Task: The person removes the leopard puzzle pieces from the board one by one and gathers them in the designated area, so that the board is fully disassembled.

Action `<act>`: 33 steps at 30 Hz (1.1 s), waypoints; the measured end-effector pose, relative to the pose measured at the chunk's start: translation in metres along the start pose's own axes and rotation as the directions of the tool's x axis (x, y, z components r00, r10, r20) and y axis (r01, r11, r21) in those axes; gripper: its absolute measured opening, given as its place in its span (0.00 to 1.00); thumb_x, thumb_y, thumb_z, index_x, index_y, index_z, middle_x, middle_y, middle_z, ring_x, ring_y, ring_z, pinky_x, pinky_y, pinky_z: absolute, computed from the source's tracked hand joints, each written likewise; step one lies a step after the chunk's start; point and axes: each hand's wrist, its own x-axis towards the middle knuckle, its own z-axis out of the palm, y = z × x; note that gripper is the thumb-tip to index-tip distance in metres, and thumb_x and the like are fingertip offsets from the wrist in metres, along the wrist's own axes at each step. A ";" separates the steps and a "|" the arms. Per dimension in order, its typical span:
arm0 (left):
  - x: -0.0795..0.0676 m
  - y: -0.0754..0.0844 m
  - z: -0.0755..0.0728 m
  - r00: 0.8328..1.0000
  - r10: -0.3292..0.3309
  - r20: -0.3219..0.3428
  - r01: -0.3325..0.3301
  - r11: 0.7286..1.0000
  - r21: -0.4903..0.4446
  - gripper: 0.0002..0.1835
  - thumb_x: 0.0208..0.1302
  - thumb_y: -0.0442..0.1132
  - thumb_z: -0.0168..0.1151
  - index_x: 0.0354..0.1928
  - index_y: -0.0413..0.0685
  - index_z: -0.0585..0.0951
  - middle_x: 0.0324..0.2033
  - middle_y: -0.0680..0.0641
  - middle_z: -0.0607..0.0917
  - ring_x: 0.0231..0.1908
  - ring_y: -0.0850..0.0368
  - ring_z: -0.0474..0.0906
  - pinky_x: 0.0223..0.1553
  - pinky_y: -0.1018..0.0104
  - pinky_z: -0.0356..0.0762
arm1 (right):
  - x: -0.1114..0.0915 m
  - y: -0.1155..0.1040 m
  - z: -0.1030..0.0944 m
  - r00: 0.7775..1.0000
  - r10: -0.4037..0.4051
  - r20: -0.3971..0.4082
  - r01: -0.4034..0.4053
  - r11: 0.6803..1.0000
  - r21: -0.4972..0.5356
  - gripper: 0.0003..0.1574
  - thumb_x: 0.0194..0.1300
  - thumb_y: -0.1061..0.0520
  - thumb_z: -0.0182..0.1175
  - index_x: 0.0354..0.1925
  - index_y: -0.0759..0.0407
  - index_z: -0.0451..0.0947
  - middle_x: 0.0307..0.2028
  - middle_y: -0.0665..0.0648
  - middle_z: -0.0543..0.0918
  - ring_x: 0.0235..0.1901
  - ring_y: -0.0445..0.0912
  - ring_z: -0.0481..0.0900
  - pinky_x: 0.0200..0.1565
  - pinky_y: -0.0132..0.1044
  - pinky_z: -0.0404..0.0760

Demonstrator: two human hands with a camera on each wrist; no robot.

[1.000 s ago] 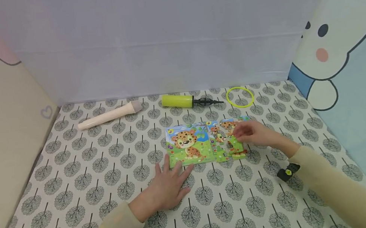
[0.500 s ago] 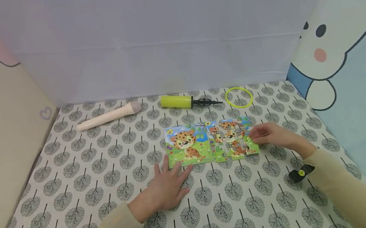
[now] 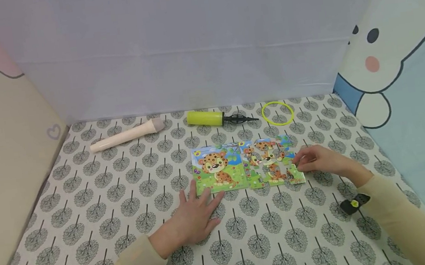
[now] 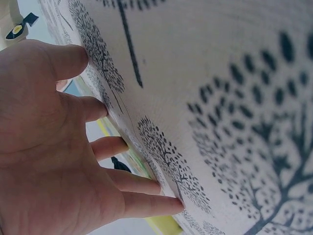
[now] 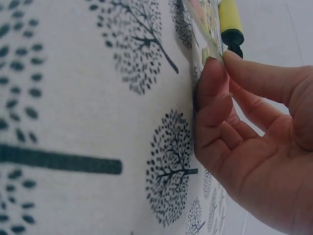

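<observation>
A leopard picture card lies flat on the tablecloth. Against its right edge is a partly assembled jigsaw of the same leopard, with gaps among its pieces. My left hand is spread, its fingertips at the card's lower edge. At the jigsaw's lower right, my right hand pinches a green puzzle piece by its right side. In the right wrist view, thumb and forefinger meet on the edge of that piece, the other fingers curled beneath.
Behind the card lie a pale microphone-shaped stick, a yellow-green hand pump with a black nozzle, and a yellow-green ring. Fabric walls enclose the tablecloth at the back and sides.
My right hand has moved right from over the jigsaw's middle to its lower right corner, bringing the green puzzle piece along. The left hand has stayed in place.
</observation>
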 end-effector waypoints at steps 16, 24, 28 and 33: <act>0.001 0.000 0.001 1.000 -0.008 0.007 0.008 1.000 0.006 0.36 0.70 0.63 0.41 0.75 0.59 0.52 0.64 0.39 0.62 0.64 0.20 0.46 0.54 0.26 0.57 | 0.006 0.002 0.006 0.997 -0.034 -0.070 0.023 0.988 -0.154 0.10 0.62 0.61 0.64 0.42 0.64 0.80 0.31 0.54 0.82 0.28 0.50 0.78 0.28 0.39 0.77; 0.001 0.000 -0.001 1.000 -0.014 0.010 0.015 1.000 -0.026 0.36 0.70 0.63 0.43 0.75 0.59 0.53 0.65 0.39 0.61 0.64 0.20 0.46 0.54 0.26 0.57 | 0.006 -0.002 0.007 0.995 -0.014 -0.094 -0.004 0.982 -0.190 0.09 0.61 0.61 0.65 0.40 0.63 0.79 0.27 0.54 0.81 0.26 0.50 0.77 0.27 0.41 0.77; 0.000 -0.001 0.000 1.000 -0.017 0.007 0.017 0.999 -0.045 0.36 0.69 0.63 0.44 0.75 0.60 0.53 0.66 0.39 0.61 0.64 0.20 0.46 0.54 0.26 0.57 | 0.007 -0.003 0.008 0.995 -0.020 -0.097 0.001 0.981 -0.192 0.11 0.61 0.59 0.66 0.40 0.64 0.79 0.27 0.54 0.80 0.26 0.50 0.77 0.27 0.41 0.77; -0.002 -0.002 0.001 0.999 -0.026 -0.024 0.024 0.998 -0.060 0.36 0.69 0.62 0.46 0.74 0.60 0.55 0.66 0.39 0.60 0.64 0.21 0.47 0.55 0.26 0.57 | 0.007 -0.003 0.007 0.995 -0.024 -0.100 0.004 0.982 -0.190 0.12 0.61 0.57 0.67 0.40 0.64 0.79 0.27 0.55 0.80 0.26 0.50 0.77 0.26 0.39 0.76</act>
